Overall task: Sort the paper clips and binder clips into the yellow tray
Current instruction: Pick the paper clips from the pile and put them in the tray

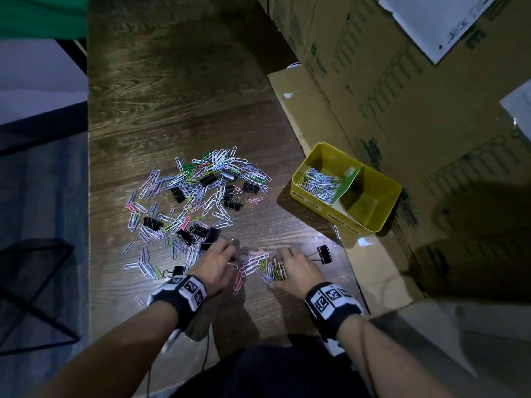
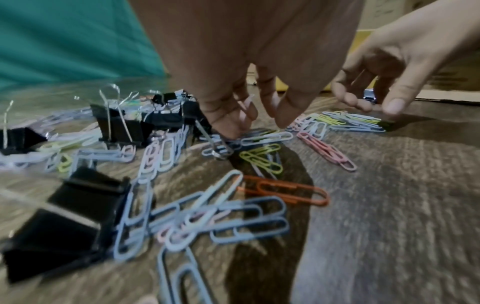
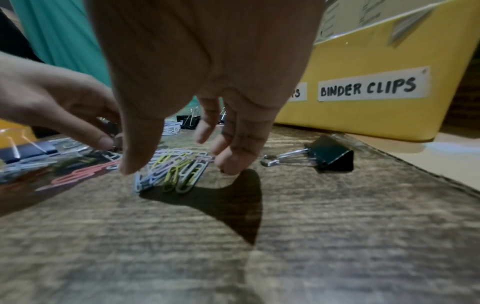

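A spread of coloured paper clips and black binder clips [image 1: 195,202] lies mid-table. The yellow tray [image 1: 344,218] stands to the right, split by a green divider [image 1: 347,182]. Paper clips [image 1: 319,182] fill its left compartment; the right one is labelled BINDER CLIPS [image 3: 369,86]. My right hand [image 1: 283,267] has thumb [image 3: 135,162] and fingertips [image 3: 228,166] closing on either side of a small bunch of paper clips [image 3: 171,170] on the table. A lone binder clip [image 3: 330,154] lies just right of it. My left hand [image 2: 257,125] points down, index fingertip [image 2: 228,129] touching clips beside a binder clip's wire handle [image 2: 215,144]; nothing is held.
Stacked cardboard boxes [image 1: 402,81] wall the right side, and flat cardboard [image 1: 382,271] lies under the tray. The table's left edge [image 1: 88,196] drops to the floor, where a black wire frame [image 1: 37,282] stands. More binder clips [image 2: 78,216] sit near my left wrist.
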A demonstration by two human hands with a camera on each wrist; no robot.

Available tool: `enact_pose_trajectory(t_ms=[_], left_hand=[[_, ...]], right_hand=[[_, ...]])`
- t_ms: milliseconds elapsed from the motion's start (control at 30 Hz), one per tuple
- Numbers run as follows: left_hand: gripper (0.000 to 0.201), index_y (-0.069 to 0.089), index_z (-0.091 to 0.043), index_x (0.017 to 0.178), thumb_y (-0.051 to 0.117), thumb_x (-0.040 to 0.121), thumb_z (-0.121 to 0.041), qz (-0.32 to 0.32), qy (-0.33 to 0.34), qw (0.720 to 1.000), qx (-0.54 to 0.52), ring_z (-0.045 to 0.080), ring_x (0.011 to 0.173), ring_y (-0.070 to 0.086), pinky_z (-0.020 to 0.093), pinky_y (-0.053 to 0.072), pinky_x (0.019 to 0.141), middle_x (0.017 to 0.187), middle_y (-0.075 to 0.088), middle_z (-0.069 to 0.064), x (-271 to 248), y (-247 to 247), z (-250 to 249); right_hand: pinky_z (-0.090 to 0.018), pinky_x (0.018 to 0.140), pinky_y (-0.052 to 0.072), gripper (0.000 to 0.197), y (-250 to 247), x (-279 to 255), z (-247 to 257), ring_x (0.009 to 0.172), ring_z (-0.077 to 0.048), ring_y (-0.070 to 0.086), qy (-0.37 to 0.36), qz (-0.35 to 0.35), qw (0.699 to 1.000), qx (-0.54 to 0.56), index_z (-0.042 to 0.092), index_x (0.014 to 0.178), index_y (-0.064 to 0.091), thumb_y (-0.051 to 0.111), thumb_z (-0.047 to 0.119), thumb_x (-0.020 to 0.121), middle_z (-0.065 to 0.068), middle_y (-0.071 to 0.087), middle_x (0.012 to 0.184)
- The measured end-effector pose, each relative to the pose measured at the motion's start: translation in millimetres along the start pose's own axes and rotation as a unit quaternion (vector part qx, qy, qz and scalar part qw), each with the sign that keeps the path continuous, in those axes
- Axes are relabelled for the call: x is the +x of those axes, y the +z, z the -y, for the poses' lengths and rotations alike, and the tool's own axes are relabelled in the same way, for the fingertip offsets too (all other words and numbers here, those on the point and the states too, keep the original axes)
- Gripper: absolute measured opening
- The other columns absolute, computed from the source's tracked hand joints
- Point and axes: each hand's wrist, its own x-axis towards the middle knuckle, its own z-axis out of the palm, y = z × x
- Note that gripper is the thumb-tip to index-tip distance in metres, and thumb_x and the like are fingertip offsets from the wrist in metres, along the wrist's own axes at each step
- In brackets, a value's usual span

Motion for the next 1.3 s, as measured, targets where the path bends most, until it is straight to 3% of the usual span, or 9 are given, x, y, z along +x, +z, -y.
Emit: enact_pose_trajectory(t_ms=[133,233,400,600,733,900,1000,1167,1300], left_hand=[[0.042,0.044,-0.015,0.125,0.056,0.086,-0.018,0.04,-0.056,0.997,0.027,0.017,0.084,0.054,0.032,0.052,0.078,0.115,0.044,0.006,-9,3,-21],[0.059,0.031,-0.012,0.137,0.053,0.083,-0.004,0.07,-0.1,0.992,0.034,0.025,0.1,0.055,0.032,0.05,0.087,0.128,0.04,0.012,-14,23,-37],[0.058,0.037,-0.008,0.134,0.053,0.079,0.001,0.042,-0.088,0.995,0.0,0.032,0.103,0.055,0.036,0.047,0.087,0.128,0.04,0.015,9,32,-55],[0.07,0.034,-0.018,0.137,0.064,0.075,-0.031,0.017,-0.044,0.996,0.072,0.026,0.111,0.045,0.038,0.048,0.087,0.127,0.039,0.008,13,25,-36],[0.059,0.045,-0.016,0.13,0.064,0.074,-0.022,-0.044,-0.061,0.995,0.073,0.029,0.112,0.046,0.046,0.046,0.093,0.127,0.046,0.012,16,14,-18],[0.071,0.035,-0.02,0.136,0.066,0.075,-0.038,0.004,0.009,0.994,0.108,0.026,0.118,0.042,0.046,0.041,0.101,0.133,0.04,0.008,21,11,-20],[0.079,0.025,-0.015,0.142,0.064,0.078,-0.04,0.057,-0.02,0.99,0.131,0.029,0.124,0.036,0.04,0.036,0.105,0.141,0.032,0.01,23,21,-36],[0.055,0.036,-0.01,0.138,0.054,0.086,-0.012,0.05,-0.063,0.994,0.069,0.031,0.121,0.041,0.039,0.039,0.101,0.137,0.037,0.012,22,34,-54],[0.041,0.054,-0.005,0.124,0.053,0.083,0.001,0.008,-0.043,0.999,-0.009,0.034,0.109,0.056,0.039,0.047,0.093,0.125,0.053,0.015,17,38,-55]], right_hand=[[-0.044,0.102,0.042,0.104,11,-3,9,0.129,-0.032,0.037,0.036,-0.008,0.999,0.001,0.013,0.142,0.022,0.08,0.05,0.065,-0.012,0.03,0.141],[-0.041,0.107,0.036,0.106,19,-4,20,0.13,-0.032,0.033,0.015,-0.017,1.0,-0.018,0.006,0.146,0.017,0.079,0.044,0.069,-0.015,0.028,0.141],[-0.043,0.102,0.04,0.096,24,0,27,0.127,-0.034,0.039,-0.022,-0.029,0.999,-0.01,0.006,0.147,0.017,0.077,0.029,0.075,-0.016,0.027,0.14],[-0.041,0.11,0.033,0.116,21,-3,21,0.133,-0.035,0.026,0.02,-0.063,0.997,-0.037,0.002,0.148,0.006,0.075,0.053,0.069,-0.018,0.024,0.143],[-0.041,0.106,0.036,0.119,23,3,25,0.127,-0.03,0.031,0.008,-0.068,0.997,-0.04,0.004,0.147,0.01,0.076,0.058,0.064,-0.014,0.028,0.137],[-0.039,0.103,0.038,0.105,22,7,28,0.124,-0.03,0.034,0.002,-0.067,0.997,-0.036,0.003,0.145,0.018,0.078,0.043,0.07,-0.014,0.031,0.133],[-0.043,0.101,0.041,0.085,19,6,27,0.126,-0.033,0.038,0.006,-0.05,0.999,-0.017,0.005,0.144,0.024,0.074,0.026,0.078,-0.017,0.029,0.139],[-0.045,0.089,0.05,0.044,21,9,26,0.107,-0.034,0.058,-0.009,-0.058,0.998,0.015,0.006,0.127,0.048,0.054,-0.003,0.084,-0.016,0.051,0.125],[-0.041,0.084,0.05,0.027,20,9,25,0.1,-0.034,0.06,-0.007,-0.046,0.999,0.015,0.006,0.11,0.059,0.042,0.003,0.089,-0.016,0.059,0.112]])
